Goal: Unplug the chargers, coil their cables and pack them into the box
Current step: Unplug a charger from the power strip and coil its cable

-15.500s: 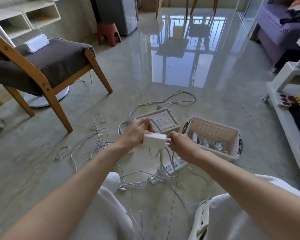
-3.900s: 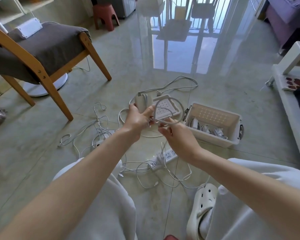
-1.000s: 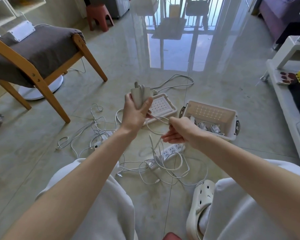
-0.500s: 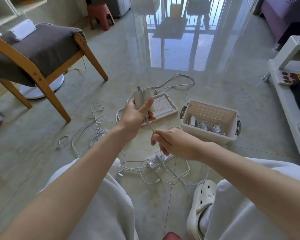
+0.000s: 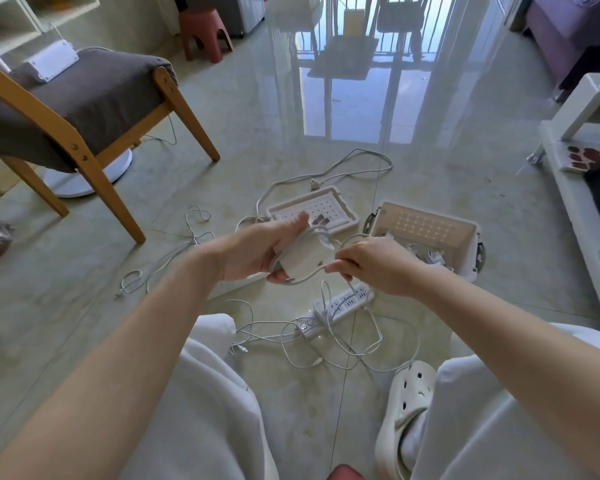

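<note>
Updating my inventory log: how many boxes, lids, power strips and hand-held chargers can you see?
Box: 1
Lid: 1
Power strip: 1
Charger, gripped by the left hand, its cable pinched by the right hand: 1
Total: 4
Chargers inside the box are too tangled to count.

glossy tile floor point(image 5: 326, 109) | wooden chair point(image 5: 84, 109) left | red stool point(image 5: 205, 32) far | purple sofa point(image 5: 565, 32) right

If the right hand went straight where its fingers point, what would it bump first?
Probably the white charger held in the left hand: the right hand, pinching the cable, points left at it from close by, though depth is unclear.
</note>
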Demonstrator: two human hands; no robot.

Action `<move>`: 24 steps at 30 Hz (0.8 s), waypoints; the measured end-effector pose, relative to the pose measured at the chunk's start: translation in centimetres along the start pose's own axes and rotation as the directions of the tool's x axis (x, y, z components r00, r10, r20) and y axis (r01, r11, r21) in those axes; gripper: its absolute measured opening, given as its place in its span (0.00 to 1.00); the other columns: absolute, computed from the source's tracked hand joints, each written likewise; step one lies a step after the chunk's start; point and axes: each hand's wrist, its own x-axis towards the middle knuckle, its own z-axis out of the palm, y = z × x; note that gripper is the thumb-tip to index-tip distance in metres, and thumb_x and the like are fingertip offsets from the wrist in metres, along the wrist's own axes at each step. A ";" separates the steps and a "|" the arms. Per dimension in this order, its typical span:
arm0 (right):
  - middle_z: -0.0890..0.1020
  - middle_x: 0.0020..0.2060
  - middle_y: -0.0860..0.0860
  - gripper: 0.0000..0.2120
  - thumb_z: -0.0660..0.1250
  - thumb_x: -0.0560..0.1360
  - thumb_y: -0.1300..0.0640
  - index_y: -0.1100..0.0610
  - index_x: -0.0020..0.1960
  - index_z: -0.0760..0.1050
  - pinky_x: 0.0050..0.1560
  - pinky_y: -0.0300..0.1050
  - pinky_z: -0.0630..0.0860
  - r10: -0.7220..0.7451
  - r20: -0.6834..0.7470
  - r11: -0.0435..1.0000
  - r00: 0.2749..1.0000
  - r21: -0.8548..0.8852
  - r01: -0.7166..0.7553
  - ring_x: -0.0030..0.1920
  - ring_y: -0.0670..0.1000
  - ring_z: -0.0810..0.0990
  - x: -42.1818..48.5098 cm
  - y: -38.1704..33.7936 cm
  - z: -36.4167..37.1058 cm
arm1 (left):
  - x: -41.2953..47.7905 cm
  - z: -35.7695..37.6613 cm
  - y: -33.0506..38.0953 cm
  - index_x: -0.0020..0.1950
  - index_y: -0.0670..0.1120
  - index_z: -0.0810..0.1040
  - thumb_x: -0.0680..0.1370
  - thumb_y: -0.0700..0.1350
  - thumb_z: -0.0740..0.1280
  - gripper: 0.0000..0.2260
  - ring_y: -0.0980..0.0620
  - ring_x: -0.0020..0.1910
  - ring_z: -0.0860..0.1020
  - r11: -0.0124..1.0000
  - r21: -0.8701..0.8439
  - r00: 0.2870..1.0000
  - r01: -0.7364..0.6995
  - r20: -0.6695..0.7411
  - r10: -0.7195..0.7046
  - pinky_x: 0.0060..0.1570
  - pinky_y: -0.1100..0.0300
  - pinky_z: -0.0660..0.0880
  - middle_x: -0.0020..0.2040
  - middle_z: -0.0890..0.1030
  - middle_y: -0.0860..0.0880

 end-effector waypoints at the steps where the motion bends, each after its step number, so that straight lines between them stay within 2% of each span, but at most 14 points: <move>1: 0.78 0.35 0.45 0.22 0.52 0.77 0.40 0.53 0.38 0.74 0.43 0.41 0.70 -0.017 -0.035 0.998 0.999 -0.059 0.015 0.39 0.48 0.77 0.1 0.2 -0.2 | 0.0 -0.1 -0.3 0.64 0.43 0.69 0.77 0.59 0.57 0.24 0.49 0.32 0.70 0.996 0.092 1.000 -0.004 -0.006 0.005 0.24 0.64 0.66 0.44 0.73 0.40; 4: 0.81 0.35 0.50 0.20 0.58 0.77 0.42 0.55 0.38 0.77 0.41 0.45 0.75 -0.117 -0.204 0.980 0.972 -0.181 0.080 0.39 0.52 0.79 0.4 0.4 -0.1 | 0.2 -0.1 -0.8 0.62 0.36 0.67 0.80 0.56 0.60 0.24 0.51 0.29 0.68 0.932 0.359 0.998 0.042 -0.056 -0.024 0.25 0.63 0.65 0.40 0.70 0.43; 7: 0.80 0.28 0.53 0.20 0.64 0.74 0.45 0.58 0.32 0.77 0.32 0.48 0.78 -0.184 -0.304 0.967 0.935 -0.226 0.117 0.33 0.56 0.78 0.8 0.4 0.2 | 0.4 -0.1 -1.0 0.61 0.42 0.70 0.80 0.54 0.60 0.17 0.49 0.37 0.70 0.863 0.491 0.988 0.120 -0.141 -0.057 0.32 0.61 0.68 0.44 0.71 0.44; 9: 0.80 0.29 0.53 0.24 0.57 0.74 0.40 0.58 0.32 0.76 0.35 0.48 0.78 -0.152 -0.319 0.973 0.935 -0.216 0.084 0.35 0.55 0.78 0.9 0.0 -0.4 | 0.5 -0.3 -1.1 0.57 0.47 0.71 0.79 0.56 0.62 0.14 0.50 0.38 0.70 0.839 0.525 0.981 0.144 -0.190 -0.049 0.32 0.60 0.69 0.44 0.71 0.48; 11: 0.81 0.32 0.52 0.26 0.53 0.74 0.37 0.56 0.33 0.75 0.36 0.44 0.75 -0.088 -0.320 0.980 0.943 -0.198 0.024 0.36 0.53 0.77 0.9 -0.5 -1.1 | 0.6 -0.5 -1.1 0.54 0.50 0.71 0.79 0.56 0.61 0.11 0.52 0.42 0.71 0.756 0.637 0.969 0.150 -0.247 0.016 0.36 0.59 0.73 0.45 0.69 0.51; 14: 0.79 0.32 0.51 0.21 0.57 0.77 0.40 0.54 0.34 0.74 0.36 0.42 0.68 -0.028 -0.345 0.976 0.938 -0.211 -0.049 0.33 0.51 0.74 0.8 -1.8 -1.2 | 1.1 -0.5 -1.4 0.62 0.46 0.70 0.79 0.55 0.60 0.17 0.49 0.52 0.71 0.584 0.793 0.949 0.172 -0.293 0.119 0.49 0.57 0.70 0.53 0.66 0.49; 18: 0.77 0.31 0.50 0.21 0.55 0.78 0.44 0.55 0.36 0.76 0.35 0.41 0.68 0.051 -0.376 0.993 0.925 -0.081 -0.088 0.33 0.51 0.74 0.6 -2.9 -0.7 | 1.8 -0.6 -2.0 0.65 0.44 0.67 0.80 0.54 0.59 0.19 0.43 0.56 0.73 0.468 0.859 0.910 0.207 -0.345 0.231 0.52 0.54 0.68 0.58 0.67 0.44; 21: 0.78 0.30 0.50 0.25 0.47 0.78 0.43 0.57 0.41 0.76 0.40 0.48 0.76 0.063 -0.403 0.996 0.913 0.087 -0.030 0.33 0.53 0.77 0.2 -4.0 -0.1 | 2.1 -0.8 -2.1 0.63 0.42 0.66 0.80 0.53 0.59 0.18 0.37 0.53 0.75 0.499 0.827 0.799 0.260 -0.474 0.369 0.52 0.48 0.72 0.57 0.67 0.42; 24: 0.80 0.32 0.54 0.28 0.40 0.76 0.44 0.59 0.48 0.73 0.37 0.54 0.75 -0.010 -0.376 0.987 0.927 0.146 0.070 0.32 0.58 0.79 -0.5 -5.6 1.2 | 2.6 -0.7 -2.0 0.61 0.41 0.66 0.81 0.52 0.58 0.16 0.36 0.53 0.74 0.649 0.726 0.687 0.225 -0.591 0.422 0.54 0.46 0.71 0.55 0.67 0.41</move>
